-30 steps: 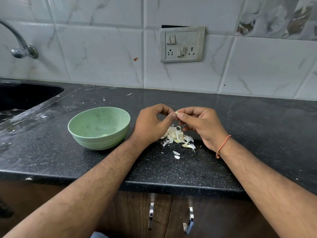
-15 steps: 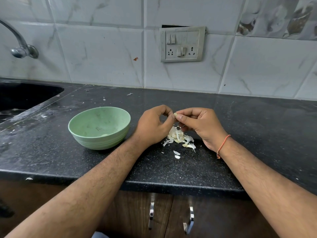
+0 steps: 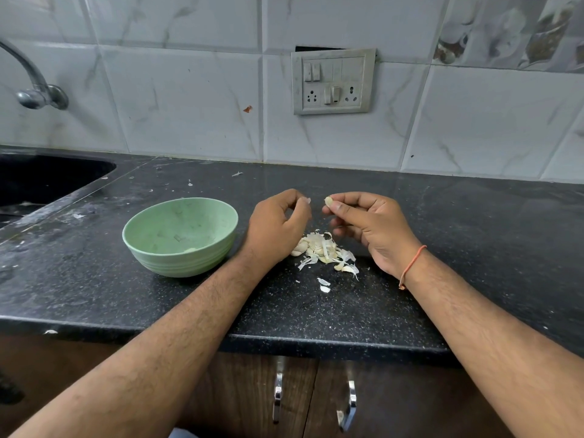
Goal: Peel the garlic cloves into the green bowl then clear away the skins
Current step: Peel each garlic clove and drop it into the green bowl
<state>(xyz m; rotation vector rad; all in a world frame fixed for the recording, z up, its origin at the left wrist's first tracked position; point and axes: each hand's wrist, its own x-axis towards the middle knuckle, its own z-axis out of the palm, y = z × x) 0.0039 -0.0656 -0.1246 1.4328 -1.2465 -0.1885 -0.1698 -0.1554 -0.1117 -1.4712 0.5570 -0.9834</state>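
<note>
One ribbed round pale-green bowl (image 3: 180,237); right hand (image 3: 369,227) pinches one small pale garlic clove (image 3: 329,202), left hand (image 3: 275,229) pinches one papery white skin flake (image 3: 308,200).

The green bowl (image 3: 180,237) stands just left of the left hand (image 3: 278,227), blocking a sideways move that way, and the heap of garlic skins (image 3: 324,249) fills the gap between that hand and the right hand (image 3: 376,229). Bare desk (image 3: 474,235) lies open to the right of the right hand and behind both hands up to the tiled wall (image 3: 196,99). Far left the sink (image 3: 47,178) drops away, perhaps under the tap (image 3: 34,86)
</note>
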